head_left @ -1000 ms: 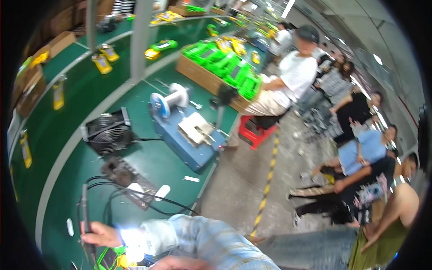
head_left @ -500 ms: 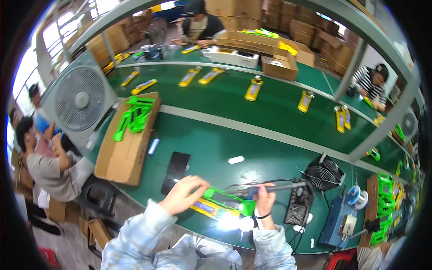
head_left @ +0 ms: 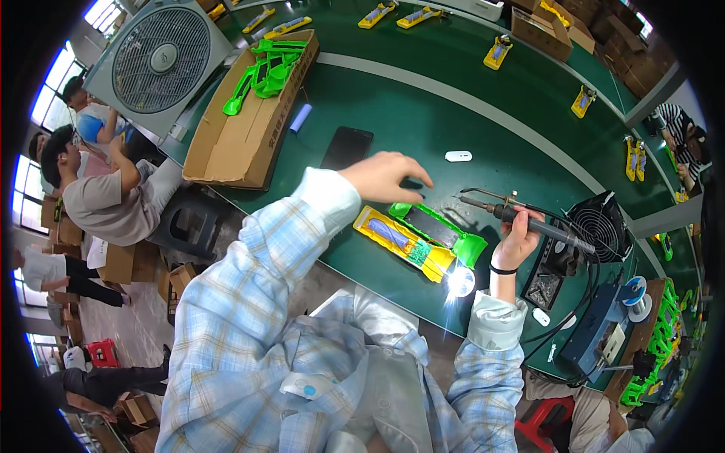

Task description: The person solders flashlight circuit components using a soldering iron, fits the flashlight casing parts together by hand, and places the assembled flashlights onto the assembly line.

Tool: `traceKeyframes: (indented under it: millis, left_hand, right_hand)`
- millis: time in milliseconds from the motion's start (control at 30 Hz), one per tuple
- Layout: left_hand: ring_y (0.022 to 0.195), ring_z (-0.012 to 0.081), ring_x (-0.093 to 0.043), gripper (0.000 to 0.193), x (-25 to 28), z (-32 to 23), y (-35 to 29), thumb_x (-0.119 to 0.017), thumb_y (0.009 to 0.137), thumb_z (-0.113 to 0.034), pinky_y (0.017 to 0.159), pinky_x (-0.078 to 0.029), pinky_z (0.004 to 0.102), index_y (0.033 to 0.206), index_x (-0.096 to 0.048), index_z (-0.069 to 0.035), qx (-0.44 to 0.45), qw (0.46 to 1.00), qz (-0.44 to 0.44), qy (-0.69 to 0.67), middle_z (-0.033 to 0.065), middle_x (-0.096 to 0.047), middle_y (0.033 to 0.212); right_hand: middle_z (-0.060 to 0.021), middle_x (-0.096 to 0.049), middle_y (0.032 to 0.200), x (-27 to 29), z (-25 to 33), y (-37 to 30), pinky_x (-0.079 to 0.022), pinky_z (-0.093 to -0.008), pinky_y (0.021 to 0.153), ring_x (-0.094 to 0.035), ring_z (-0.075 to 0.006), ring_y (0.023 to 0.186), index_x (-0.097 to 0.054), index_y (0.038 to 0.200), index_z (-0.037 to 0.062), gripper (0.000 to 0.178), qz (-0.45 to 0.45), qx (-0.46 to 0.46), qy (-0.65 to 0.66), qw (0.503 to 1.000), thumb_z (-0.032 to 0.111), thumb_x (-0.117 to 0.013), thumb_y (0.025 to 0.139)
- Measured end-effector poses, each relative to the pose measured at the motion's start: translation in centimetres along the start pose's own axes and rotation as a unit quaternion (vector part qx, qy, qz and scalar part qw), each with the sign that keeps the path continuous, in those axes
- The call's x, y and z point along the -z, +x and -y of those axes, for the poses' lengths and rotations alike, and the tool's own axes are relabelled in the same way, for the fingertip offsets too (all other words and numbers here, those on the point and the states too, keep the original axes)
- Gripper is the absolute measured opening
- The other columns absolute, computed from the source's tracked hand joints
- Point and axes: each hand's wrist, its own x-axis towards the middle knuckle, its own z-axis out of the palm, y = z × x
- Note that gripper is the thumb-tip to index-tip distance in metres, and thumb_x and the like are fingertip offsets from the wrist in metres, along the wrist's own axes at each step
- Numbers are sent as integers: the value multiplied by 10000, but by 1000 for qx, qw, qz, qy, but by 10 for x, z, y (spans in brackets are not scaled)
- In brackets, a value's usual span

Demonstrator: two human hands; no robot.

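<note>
My left hand (head_left: 387, 178) hovers just above the far end of a green casing half (head_left: 462, 243), its fingers apart and nothing in them. Against that green part lies a yellow casing half (head_left: 371, 224), open side up. Inside it are a blue-purple cylindrical cell (head_left: 390, 233) and a small green circuit board (head_left: 418, 254). A lamp head (head_left: 461, 281) at its near right end shines brightly. My right hand (head_left: 518, 240) grips a soldering iron (head_left: 557, 230), its tip pointing left over the bench, apart from the casing.
A black phone (head_left: 347, 147) and a cardboard box (head_left: 214, 167) of green parts lie left. On the right stand a black fan (head_left: 600, 225), a tray (head_left: 545, 291) and a blue soldering station (head_left: 593, 332) with cables. Yellow units (head_left: 498, 53) line the far belt.
The view has tilted downward. My left hand has lifted off the casing and opened. The soldering iron, still in my right hand, has drawn away from the green part.
</note>
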Motion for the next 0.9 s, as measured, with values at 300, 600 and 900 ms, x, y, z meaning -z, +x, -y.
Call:
traceKeyframes:
  millis: [300,600,900]
  left_hand:
    - [828,232,-529,355,-36,-15,11,-676,590,-317,745,-369,353,890,-597,-145,17,985,164,55,59,-593,815]
    - [749,327,-519,193,-7,-47,-15,-490,732,-123,656,-399,390,895,-407,-62,0,986,163,24,153,-523,798]
    - [798,320,-524,383,-22,-57,-52,-504,781,-260,737,-396,400,1070,-428,-21,-85,994,44,50,164,-518,901]
  right_hand:
    - [-54,-472,815,4,6,-5,-304,-161,413,-400,-47,515,-465,844,29,138,-11,-18,2,1000,161,-493,821]
    - [-11,-449,644,1,6,0,-281,-160,396,-370,-46,453,-459,823,56,169,-45,24,-9,999,223,-460,843]
    - [-11,-484,699,9,8,-6,-289,-162,401,-384,-40,486,-463,825,70,123,-26,-10,-6,1000,192,-468,832]
